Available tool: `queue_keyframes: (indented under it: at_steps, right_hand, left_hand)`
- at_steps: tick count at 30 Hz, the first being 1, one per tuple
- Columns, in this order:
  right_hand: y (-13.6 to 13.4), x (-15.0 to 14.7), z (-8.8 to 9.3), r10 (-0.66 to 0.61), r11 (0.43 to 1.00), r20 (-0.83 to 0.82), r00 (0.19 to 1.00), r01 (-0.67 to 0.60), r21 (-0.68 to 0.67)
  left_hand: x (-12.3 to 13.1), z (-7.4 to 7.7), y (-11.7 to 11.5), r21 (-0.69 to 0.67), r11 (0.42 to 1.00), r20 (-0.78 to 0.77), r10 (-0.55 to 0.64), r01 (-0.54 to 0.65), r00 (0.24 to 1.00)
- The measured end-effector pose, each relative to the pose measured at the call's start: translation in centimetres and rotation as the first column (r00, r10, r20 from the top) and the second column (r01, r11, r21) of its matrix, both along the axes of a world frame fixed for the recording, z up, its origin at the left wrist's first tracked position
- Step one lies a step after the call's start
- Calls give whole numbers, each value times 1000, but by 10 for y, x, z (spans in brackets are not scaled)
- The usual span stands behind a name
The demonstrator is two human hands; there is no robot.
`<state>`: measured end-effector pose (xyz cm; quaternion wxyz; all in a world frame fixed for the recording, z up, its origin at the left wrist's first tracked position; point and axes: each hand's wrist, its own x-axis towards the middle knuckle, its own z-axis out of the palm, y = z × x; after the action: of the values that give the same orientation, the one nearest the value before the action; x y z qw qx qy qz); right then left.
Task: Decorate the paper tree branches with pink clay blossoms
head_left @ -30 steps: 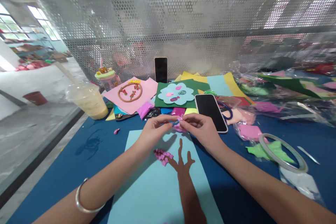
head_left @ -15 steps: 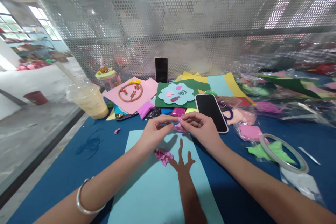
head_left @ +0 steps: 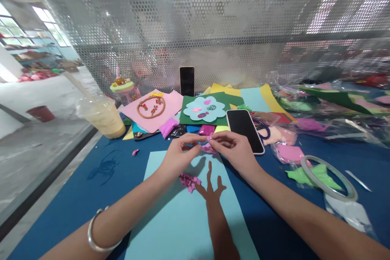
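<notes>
bright daylight, mesh glare, edges warped

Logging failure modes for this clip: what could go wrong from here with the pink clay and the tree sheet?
1. The left hand and right hand pinch the pink clay by fingertips alone; a bit could drop onto the blue table.
2. The left wrist hangs close to the pink petal cluster on the light-blue sheet; lowering it may squash the petals.
3. The phone lies right beside the right hand and could get nudged.
</notes>
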<state>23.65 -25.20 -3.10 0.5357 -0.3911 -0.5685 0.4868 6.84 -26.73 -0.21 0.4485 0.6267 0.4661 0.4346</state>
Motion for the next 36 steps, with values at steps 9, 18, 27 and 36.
queue_keyframes:
  at_steps: [9, 18, 27, 36]
  right_hand:
    - [1, -1, 0, -19, 1000, -27, 999, 19, 13]
    - [1, 0, 0, -10, 1000, -60, 998, 10, -3]
    - [1, -1, 0, -5, 1000, -49, 999, 5, 0]
    - [1, 1, 1, 24, 1000, -24, 999, -25, -8]
  left_hand:
    - [2, 3, -4, -24, 1000, 49, -5, 6, 999]
    - [8, 4, -8, -85, 996, 96, 14, -6, 995]
    - [8, 3, -8, -84, 996, 100, 28, -20, 995]
    - [8, 3, -9, -74, 996, 96, 62, -55, 993]
